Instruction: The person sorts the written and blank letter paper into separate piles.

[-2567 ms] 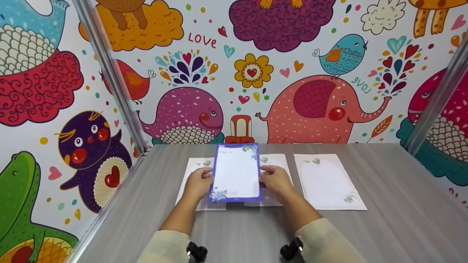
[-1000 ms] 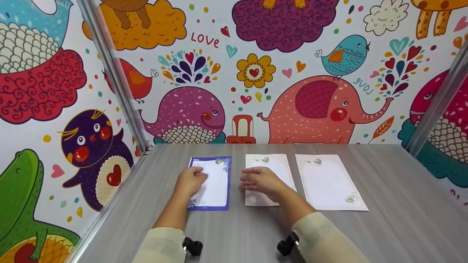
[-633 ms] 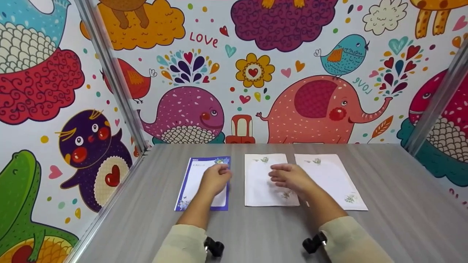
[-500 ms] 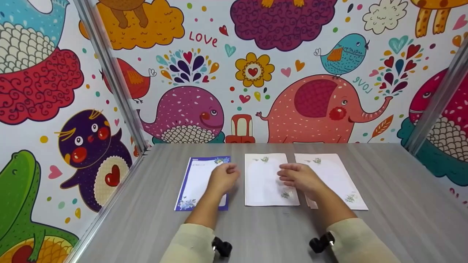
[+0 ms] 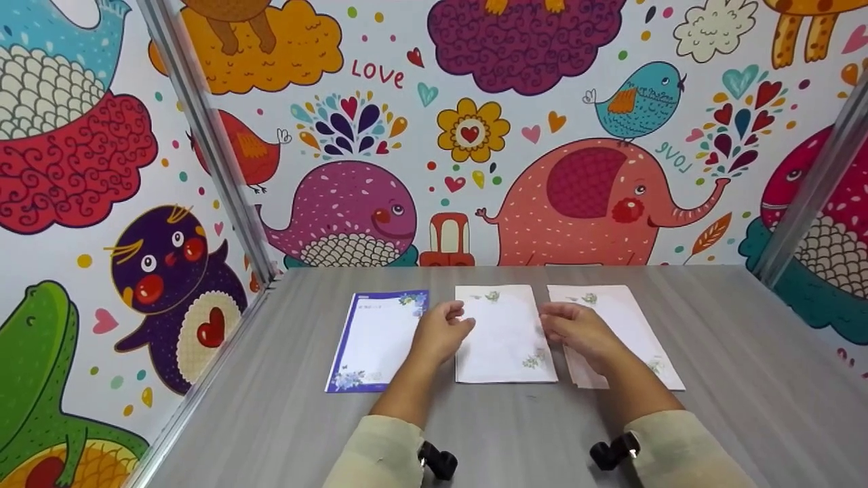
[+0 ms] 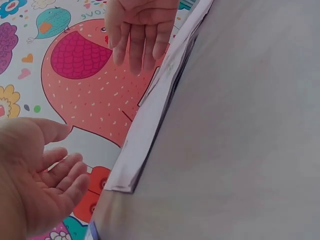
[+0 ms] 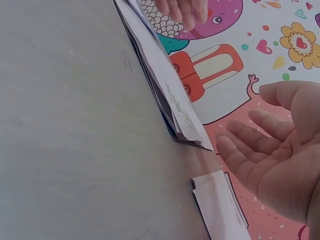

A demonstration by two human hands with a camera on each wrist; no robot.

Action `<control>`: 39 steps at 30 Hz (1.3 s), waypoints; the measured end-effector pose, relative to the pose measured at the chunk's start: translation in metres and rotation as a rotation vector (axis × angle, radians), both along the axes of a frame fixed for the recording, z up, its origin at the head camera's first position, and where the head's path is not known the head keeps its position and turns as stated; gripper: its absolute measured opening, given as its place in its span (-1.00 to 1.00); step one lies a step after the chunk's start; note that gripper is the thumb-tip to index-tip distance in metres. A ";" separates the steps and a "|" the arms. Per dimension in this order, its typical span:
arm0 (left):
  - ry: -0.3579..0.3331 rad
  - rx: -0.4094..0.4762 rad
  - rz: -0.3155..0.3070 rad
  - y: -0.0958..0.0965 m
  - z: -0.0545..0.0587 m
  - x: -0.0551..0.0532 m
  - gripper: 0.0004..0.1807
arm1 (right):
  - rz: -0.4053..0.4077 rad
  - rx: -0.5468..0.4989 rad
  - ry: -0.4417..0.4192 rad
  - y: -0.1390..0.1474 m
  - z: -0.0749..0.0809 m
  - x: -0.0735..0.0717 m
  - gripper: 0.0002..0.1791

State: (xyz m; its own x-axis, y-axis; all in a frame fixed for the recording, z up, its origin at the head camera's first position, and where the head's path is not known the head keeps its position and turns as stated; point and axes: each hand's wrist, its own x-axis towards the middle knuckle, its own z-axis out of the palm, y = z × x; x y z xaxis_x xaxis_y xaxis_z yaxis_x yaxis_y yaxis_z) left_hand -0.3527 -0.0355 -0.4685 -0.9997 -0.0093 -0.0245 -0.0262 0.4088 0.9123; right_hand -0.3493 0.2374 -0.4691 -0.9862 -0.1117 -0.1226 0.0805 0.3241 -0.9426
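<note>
Cartoon-print wall [image 5: 400, 159] fills the background; wood-grain counter [image 5: 508, 434] runs up to it, with a left metal post [image 5: 203, 135] and a right metal post [image 5: 807, 203] at the rear corners; on the counter, three paper items in a row, all apart: right white pile [image 5: 641, 325] with edges not squared, blue-bordered sheet [image 5: 376, 342] at left, middle white pile [image 5: 498, 335], which shows a dark layer beneath from the right wrist view; left-hand grip [image 5: 442, 333] hangs over the gap between sheet and middle pile, fingers loosely curled, holding nothing; right-hand grip [image 5: 584, 332] is relaxed, thumb apart from fingers, also holding nothing, blocking part of the right pile; left forearm overlaps the sheet's near right corner; left black wrist mount [image 5: 439, 461] and right black wrist mount [image 5: 614, 451] sit at the sleeve cuffs.
</note>
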 end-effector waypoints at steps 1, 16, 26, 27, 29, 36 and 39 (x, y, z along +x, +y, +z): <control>-0.011 -0.010 -0.004 -0.001 -0.002 0.000 -0.43 | 0.003 0.012 -0.003 -0.001 -0.001 0.000 -0.36; -0.130 -0.104 -0.116 -0.007 -0.014 -0.004 -0.14 | 0.117 0.218 0.029 -0.008 -0.012 0.002 -0.20; -0.099 -0.435 -0.335 -0.007 -0.014 0.009 -0.04 | 0.311 0.521 0.104 -0.013 -0.012 0.008 -0.18; -0.098 -0.458 -0.347 -0.007 -0.014 0.009 -0.04 | 0.320 0.534 0.108 -0.013 -0.012 0.009 -0.19; -0.103 -0.491 -0.363 -0.006 -0.014 0.011 -0.06 | 0.335 0.571 0.124 -0.014 -0.013 0.010 -0.22; -0.114 -0.542 -0.382 -0.004 -0.015 0.011 -0.12 | 0.336 0.630 0.132 -0.016 -0.013 0.014 -0.28; -0.120 -0.556 -0.386 -0.005 -0.016 0.011 -0.12 | 0.333 0.639 0.129 -0.017 -0.013 0.015 -0.28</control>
